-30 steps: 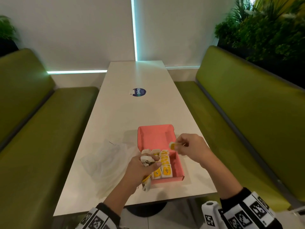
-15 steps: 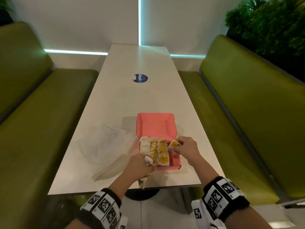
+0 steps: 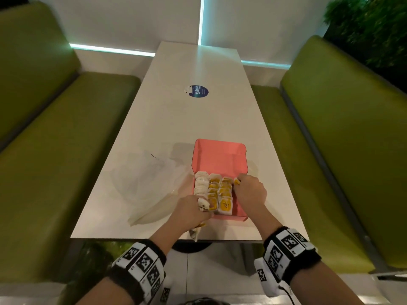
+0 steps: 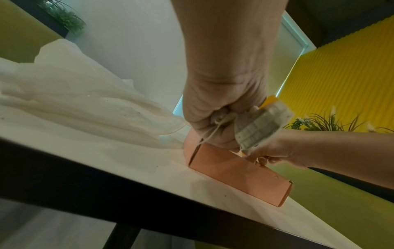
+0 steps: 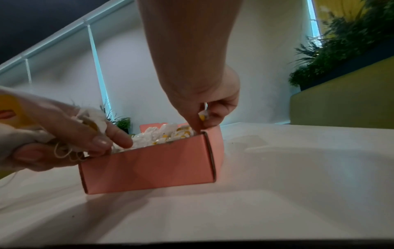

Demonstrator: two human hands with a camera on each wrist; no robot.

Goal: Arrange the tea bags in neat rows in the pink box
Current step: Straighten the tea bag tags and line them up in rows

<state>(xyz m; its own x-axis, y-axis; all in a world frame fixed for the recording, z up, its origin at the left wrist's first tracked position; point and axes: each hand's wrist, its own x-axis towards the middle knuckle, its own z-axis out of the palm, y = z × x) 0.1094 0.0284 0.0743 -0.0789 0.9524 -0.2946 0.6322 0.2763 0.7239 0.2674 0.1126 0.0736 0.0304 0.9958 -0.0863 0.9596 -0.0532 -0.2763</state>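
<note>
The pink box (image 3: pixel 240 213) stands open near the table's front edge, its lid (image 3: pixel 218 156) laid back. Inside, white and yellow tea bags (image 3: pixel 224 194) stand in three rows at the left and middle. My right hand (image 3: pixel 250 192) reaches into the box's right side and pinches one tea bag (image 3: pixel 236 181) at the far end. My left hand (image 3: pixel 189 211) sits at the box's front left corner and grips a bunch of tea bags (image 4: pixel 262 123) with strings hanging. The box front (image 5: pixel 149 166) fills the right wrist view.
A crumpled clear plastic bag (image 3: pixel 145 183) lies left of the box on the white table (image 3: pixel 198 119). A round blue sticker (image 3: pixel 198 91) is further back. Green benches (image 3: pixel 55 164) run along both sides; plants stand at the right.
My right hand has lowered its tea bag from above the box down into the box's right side. The left hand has dropped to the box's front left corner. The head view tilted down.
</note>
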